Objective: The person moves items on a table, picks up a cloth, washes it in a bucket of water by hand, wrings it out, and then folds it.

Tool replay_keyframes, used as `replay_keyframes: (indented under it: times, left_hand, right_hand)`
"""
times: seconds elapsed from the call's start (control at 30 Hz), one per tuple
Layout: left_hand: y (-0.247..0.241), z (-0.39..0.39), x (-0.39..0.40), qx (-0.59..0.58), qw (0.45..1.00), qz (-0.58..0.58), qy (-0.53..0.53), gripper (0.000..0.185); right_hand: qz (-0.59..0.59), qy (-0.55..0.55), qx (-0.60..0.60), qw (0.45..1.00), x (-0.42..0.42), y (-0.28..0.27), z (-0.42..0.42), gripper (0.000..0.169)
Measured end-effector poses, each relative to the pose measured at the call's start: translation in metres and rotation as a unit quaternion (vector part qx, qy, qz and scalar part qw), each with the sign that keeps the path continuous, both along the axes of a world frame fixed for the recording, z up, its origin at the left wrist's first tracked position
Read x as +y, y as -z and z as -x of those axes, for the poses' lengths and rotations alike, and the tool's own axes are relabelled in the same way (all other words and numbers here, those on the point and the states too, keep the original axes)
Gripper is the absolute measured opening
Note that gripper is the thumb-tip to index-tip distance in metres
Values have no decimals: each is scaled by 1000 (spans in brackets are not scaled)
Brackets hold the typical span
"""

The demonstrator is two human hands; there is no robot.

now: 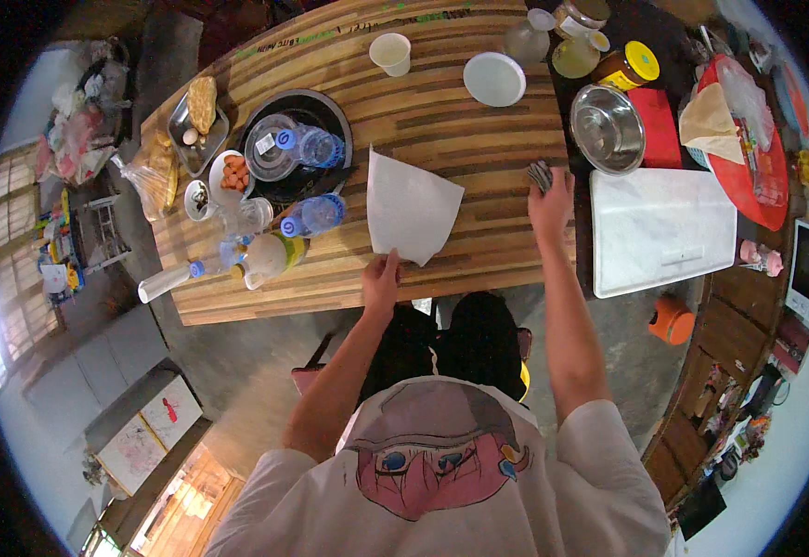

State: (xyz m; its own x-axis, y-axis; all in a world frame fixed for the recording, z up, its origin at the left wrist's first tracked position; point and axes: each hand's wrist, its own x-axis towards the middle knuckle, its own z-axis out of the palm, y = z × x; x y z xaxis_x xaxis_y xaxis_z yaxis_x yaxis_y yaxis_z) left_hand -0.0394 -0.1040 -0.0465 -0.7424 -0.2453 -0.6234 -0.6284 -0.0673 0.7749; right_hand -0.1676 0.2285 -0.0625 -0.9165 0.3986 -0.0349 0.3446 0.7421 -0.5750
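Observation:
A white paper sheet [412, 205] is pinched at its lower left corner between the thumb and fingers of my left hand [380, 282], above the striped wooden table [488, 146]. Near the table's right edge, my right hand [552, 205] holds a bunched grey striped cloth [539, 177]. Left of the paper, a plastic water bottle [314, 214] lies beside a black round pan [341, 118], which holds a clear lid and another bottle. A pale paper cup [391, 54] and a white round lid [495, 79] are farther back.
At the left stand a metal tray [199, 163] with food, a white bowl [218, 182] of reddish pieces and an oil bottle [272, 257]. Beyond the right edge are a steel bowl [607, 130], a white cutting board [663, 233] and several jars. An orange container [671, 320] is on the floor.

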Motion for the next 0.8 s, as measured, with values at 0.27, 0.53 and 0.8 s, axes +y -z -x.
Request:
replay_keyframes:
  times: [0.27, 0.53, 0.8]
  left_hand:
    - [-5, -51, -22, -8, 998, 56, 32, 38]
    - [-13, -84, -39, -5, 998, 41, 38, 36]
    - [-12, -84, -33, 1, 1000, 8, 22, 30]
  right_hand:
    - [-35, -197, 80, 977, -84, 9, 61, 50]
    - [28, -470, 13, 882, -196, -13, 72, 49]
    - [-43, -508, 30, 860, -185, 12, 119, 51]
